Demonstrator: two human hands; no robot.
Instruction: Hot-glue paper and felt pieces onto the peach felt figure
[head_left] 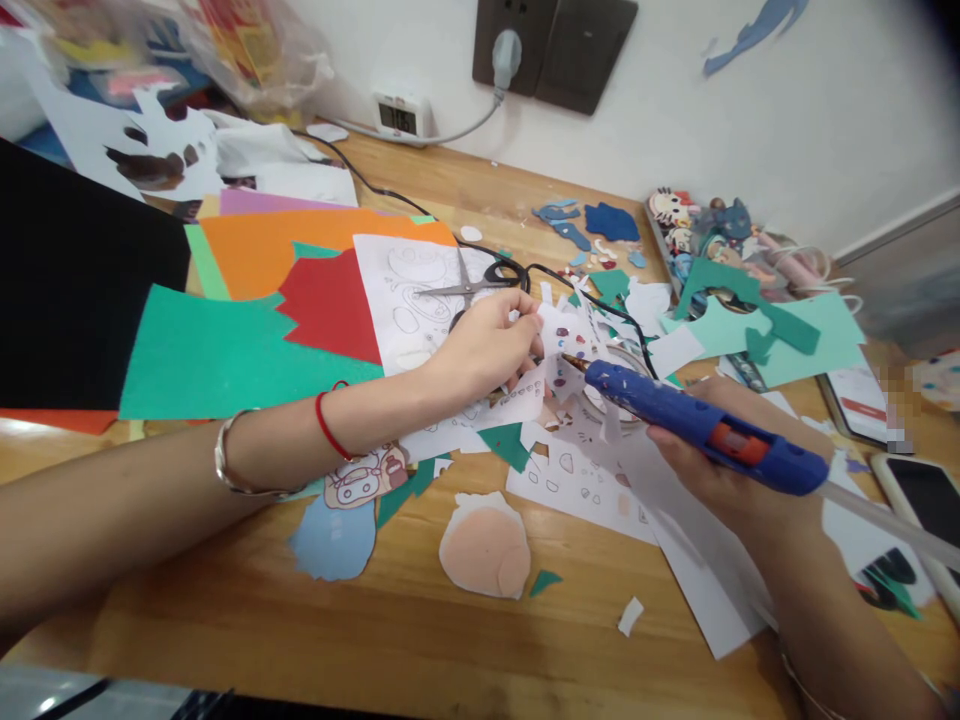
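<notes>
My right hand point(720, 465) grips a blue glue gun point(701, 427) with an orange trigger; its nozzle points left at a small white paper cutout point(559, 345). My left hand point(487, 345) pinches that cutout from the left, fingers closed on it, over a litter of white paper scraps. A red string and a silver bangle circle my left wrist. Scissors point(469, 288) lie just behind my left hand on a printed sheet. A peach round cutout point(486, 548) and a blue cutout point(334, 540) lie nearer me on the wooden table point(420, 640).
Felt sheets in green point(225, 355), red, orange and black cover the left side. A black cord runs to a wall socket point(517, 40). Teal scraps and stickers pile at the right back; a phone point(926, 500) lies at the right edge.
</notes>
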